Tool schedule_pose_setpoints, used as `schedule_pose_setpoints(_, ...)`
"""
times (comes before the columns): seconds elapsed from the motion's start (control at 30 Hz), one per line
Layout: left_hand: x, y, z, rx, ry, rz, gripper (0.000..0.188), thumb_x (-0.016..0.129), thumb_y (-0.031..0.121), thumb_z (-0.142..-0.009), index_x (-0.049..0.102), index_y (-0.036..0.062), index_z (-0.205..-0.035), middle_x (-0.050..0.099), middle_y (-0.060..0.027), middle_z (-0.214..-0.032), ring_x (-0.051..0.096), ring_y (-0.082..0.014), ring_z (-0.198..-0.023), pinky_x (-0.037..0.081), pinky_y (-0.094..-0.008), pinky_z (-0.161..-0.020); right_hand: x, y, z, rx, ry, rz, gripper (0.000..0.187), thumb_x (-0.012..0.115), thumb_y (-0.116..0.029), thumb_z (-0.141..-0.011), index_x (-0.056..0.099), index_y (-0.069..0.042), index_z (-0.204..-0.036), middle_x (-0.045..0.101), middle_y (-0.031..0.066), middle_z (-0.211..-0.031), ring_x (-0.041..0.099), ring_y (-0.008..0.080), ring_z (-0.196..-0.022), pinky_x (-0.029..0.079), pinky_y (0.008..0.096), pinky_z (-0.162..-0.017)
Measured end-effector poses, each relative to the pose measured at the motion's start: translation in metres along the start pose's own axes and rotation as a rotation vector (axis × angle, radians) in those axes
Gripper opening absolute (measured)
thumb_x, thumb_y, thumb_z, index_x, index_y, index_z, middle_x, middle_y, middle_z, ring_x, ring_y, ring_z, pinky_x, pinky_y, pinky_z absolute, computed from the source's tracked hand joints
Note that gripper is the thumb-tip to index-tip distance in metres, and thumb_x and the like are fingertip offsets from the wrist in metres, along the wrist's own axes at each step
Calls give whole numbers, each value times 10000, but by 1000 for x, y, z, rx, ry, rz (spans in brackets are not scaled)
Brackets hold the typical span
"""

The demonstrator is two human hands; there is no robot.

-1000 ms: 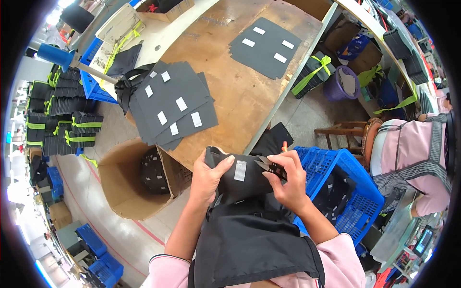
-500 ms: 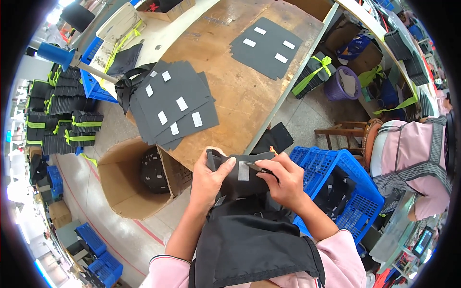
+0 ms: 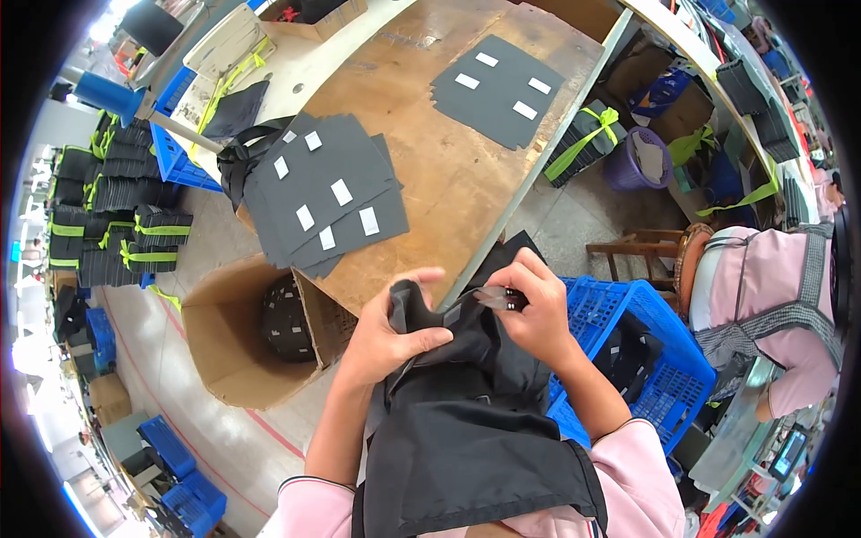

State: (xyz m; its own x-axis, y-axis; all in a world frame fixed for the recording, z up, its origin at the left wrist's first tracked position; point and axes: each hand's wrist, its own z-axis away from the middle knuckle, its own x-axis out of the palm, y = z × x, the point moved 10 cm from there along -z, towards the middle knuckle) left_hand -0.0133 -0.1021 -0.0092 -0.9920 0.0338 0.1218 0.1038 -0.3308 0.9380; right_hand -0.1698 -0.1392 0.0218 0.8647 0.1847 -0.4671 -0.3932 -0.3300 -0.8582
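Observation:
My left hand [image 3: 375,339] grips a dark grey fabric piece [image 3: 411,307] near the table's front corner, its thumb pressing across the folded cloth. Close beside it, my right hand [image 3: 543,314] is closed around small metal thread snips [image 3: 493,297], whose blades point left toward the fabric. The piece is bent, so the white patch on it is mostly out of sight. On the table to the left lies a loose stack of dark grey panels [image 3: 314,193] with white rectangular patches. Another such panel [image 3: 499,90] lies flat farther off.
The wooden table [image 3: 417,170] fills the middle. Below its left side stands an open cardboard box [image 3: 224,336] with dark pieces inside. A blue crate [image 3: 668,377] sits at my right, near a purple basket [image 3: 628,166]. A person in pink [image 3: 762,287] sits at far right.
The fabric piece has been folded and turned, hiding most of its white patch. My left fingers have lifted and spread somewhat. The snips have shifted slightly up and away from the patch.

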Motion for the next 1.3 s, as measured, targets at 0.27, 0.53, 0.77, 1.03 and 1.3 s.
schedule_pose_setpoints(0.27,-4,39,24,633,252,-589,292,632,-125,-488,569,62,-702,467,-46,-735,496,-200,-669,393,-280,-560,6,16,29,89,191,-143,269,627,134,-609,633,-36,-817,443,25,-673,426,117,-553,317,232,-481)
schedule_pose_setpoints(0.53,6,46,25,804,238,-641,332,619,-106,-432,576,83,-701,482,-35,-745,500,-206,-673,376,-293,-516,-19,7,6,17,224,-80,358,686,24,-666,567,-27,-1000,485,74,-833,486,135,-611,403,237,-504)
schedule_pose_setpoints(0.77,-1,56,18,727,305,-542,270,605,-134,-529,550,64,-705,500,-59,-751,509,-212,-682,413,-279,-571,-20,-14,11,-29,100,-3,370,742,-33,-673,563,-37,-997,476,64,-874,505,123,-574,437,245,-509)
schedule_pose_setpoints(1.03,-216,56,-40,332,921,-326,691,729,90,-738,350,39,-1314,381,-179,-1281,381,-255,-1182,326,-373,-982,-46,29,-47,128,230,-119,112,611,-33,-798,582,-8,-903,450,71,-733,478,177,-597,411,313,-553)
schedule_pose_setpoints(1.3,-104,14,-70,307,525,-1512,689,683,305,-746,387,180,-1356,204,-142,-1470,160,-324,-1365,106,-552,-1076,-21,109,-138,-74,57,724,211,611,-111,-776,537,-14,-948,519,116,-920,625,306,-696,515,396,-592)
